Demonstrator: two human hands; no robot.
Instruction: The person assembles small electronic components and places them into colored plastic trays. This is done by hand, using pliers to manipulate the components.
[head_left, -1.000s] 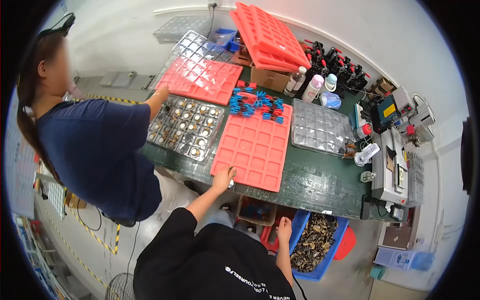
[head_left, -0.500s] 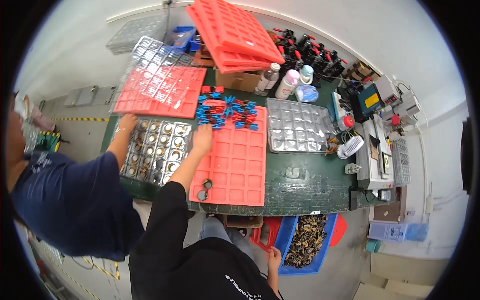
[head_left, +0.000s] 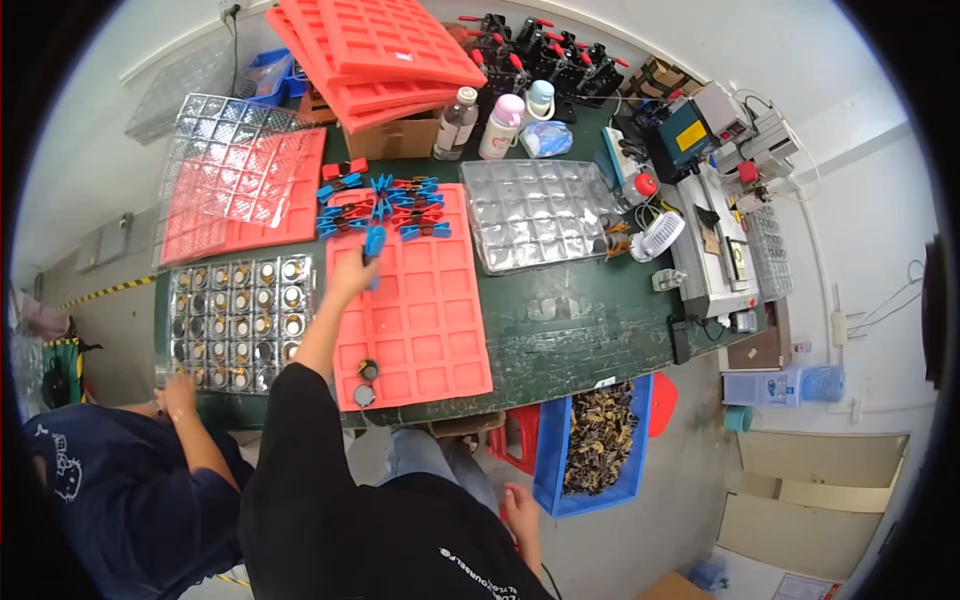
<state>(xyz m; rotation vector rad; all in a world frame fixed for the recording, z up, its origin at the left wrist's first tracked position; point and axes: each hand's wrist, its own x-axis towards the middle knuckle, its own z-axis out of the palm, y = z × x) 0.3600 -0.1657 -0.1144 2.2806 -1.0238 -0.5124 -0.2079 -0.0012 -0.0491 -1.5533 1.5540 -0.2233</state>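
My left hand (head_left: 352, 272) is closed on a blue spring clip (head_left: 373, 243) above the red foam tray (head_left: 425, 345), beside a cluster of blue and red clips (head_left: 382, 208) at the tray's far end. At the near left corner of the tray lie two small round dark parts, one (head_left: 368, 369) behind the other (head_left: 364, 395). My right hand (head_left: 520, 512) hangs low in front of the table, apart from everything on it. Its fingers look loosely apart, with nothing seen in them.
A co-worker's hand (head_left: 178, 397) is beside a clear tray of round parts (head_left: 238, 325) on the left. Stacked red trays (head_left: 380, 50), bottles (head_left: 456, 125) and a clear blister tray (head_left: 540, 215) stand farther back. A blue bin (head_left: 550, 465) of small parts sits below the table edge.
My left hand has come to hold a blue clip, now lifted at the cluster. The co-worker's hand has drawn back to the near edge of the parts tray. The view has shifted right.
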